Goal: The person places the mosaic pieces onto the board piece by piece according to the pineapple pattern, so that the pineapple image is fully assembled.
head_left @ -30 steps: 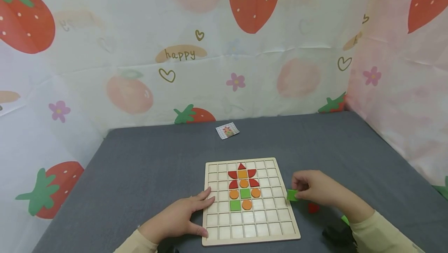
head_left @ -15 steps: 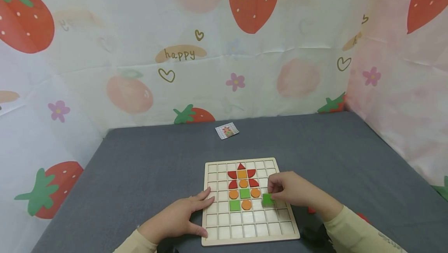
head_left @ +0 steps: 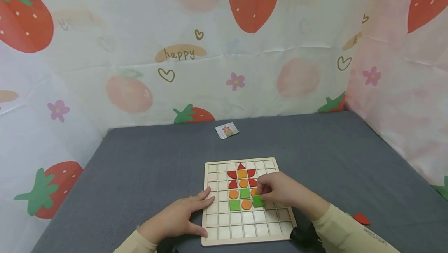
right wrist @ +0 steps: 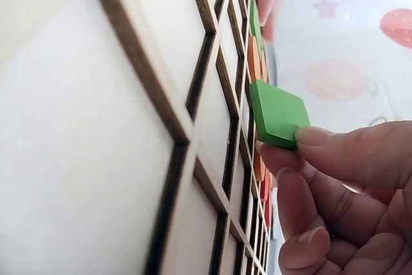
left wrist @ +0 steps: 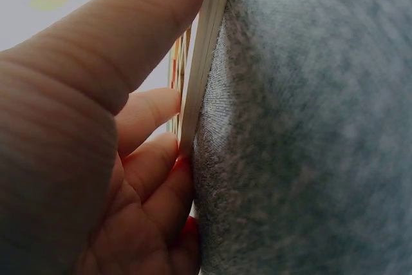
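Note:
My right hand (head_left: 283,191) pinches a green square tile (right wrist: 280,113) between thumb and fingers, just over the gridded wooden board (head_left: 260,229). The tile hovers by the cell right of an orange disc (head_left: 246,204); in the right wrist view it is tilted and its edge is close to the grid. My left hand (head_left: 176,216) rests at the board's left edge, fingers spread and touching the rim, thumb near the lower left corner. On the board lie red pieces (head_left: 232,174), an orange square (head_left: 242,174), several orange discs and green squares (head_left: 235,205).
A small picture card (head_left: 227,130) lies on the grey cloth (head_left: 157,159) behind the board. A loose red piece (head_left: 361,218) lies right of it, beside my right sleeve (head_left: 346,231). Strawberry-print curtains (head_left: 196,85) stand at the back and sides.
My right hand has carried the green tile leftward from beside the board's right edge to over the cell beside the orange disc. My left hand has stayed in place.

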A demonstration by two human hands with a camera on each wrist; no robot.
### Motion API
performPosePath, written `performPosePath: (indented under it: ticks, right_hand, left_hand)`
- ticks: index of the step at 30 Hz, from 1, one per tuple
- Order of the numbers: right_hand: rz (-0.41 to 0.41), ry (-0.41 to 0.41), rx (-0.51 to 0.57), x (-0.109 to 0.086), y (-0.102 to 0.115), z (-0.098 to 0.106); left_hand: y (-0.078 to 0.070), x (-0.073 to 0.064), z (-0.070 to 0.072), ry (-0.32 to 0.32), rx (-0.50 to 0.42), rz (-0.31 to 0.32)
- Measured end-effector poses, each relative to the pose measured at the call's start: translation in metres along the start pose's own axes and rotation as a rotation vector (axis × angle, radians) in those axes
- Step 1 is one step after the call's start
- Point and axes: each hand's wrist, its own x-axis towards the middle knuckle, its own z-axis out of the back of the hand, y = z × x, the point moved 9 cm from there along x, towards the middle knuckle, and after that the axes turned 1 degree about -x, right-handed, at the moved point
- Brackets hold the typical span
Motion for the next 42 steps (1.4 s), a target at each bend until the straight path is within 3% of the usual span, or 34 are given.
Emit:
performPosePath:
  ticks: [13, 31, 42]
  right_hand:
    - [0.017, 0.031, -0.062, 0.004, 0.005, -0.007]
    - [-0.034, 0.044, -0.057, 0.010, 0.000, -0.007]
    - [-0.019, 0.073, -0.064, 0.013, 0.000, -0.012]
  left_hand:
    - [0.000, 0.000, 0.000, -0.006, -0.001, -0.006]
    - [0.002, 0.001, -0.002, -0.010, -0.001, -0.008]
    - [0.002, 0.001, -0.001, -0.016, -0.004, -0.014]
